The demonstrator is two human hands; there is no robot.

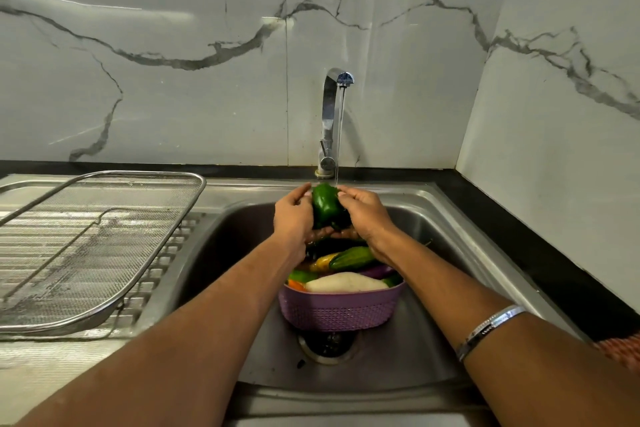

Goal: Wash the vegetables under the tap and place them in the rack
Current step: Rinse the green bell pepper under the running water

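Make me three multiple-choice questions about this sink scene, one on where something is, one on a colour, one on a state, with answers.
1. Where is the purple basket of vegetables?
A. On the mesh rack
B. In the sink basin
C. On the counter

2. What colour is the bell pepper being held?
A. Red
B. Yellow
C. Green

3. What is the tap doing?
A. Running
B. Shut off
C. Covered

Answers: B, the basket stands in the sink above the drain; C, the pepper between the left hand and right hand is green; A, a stream of water falls from the spout onto the pepper.
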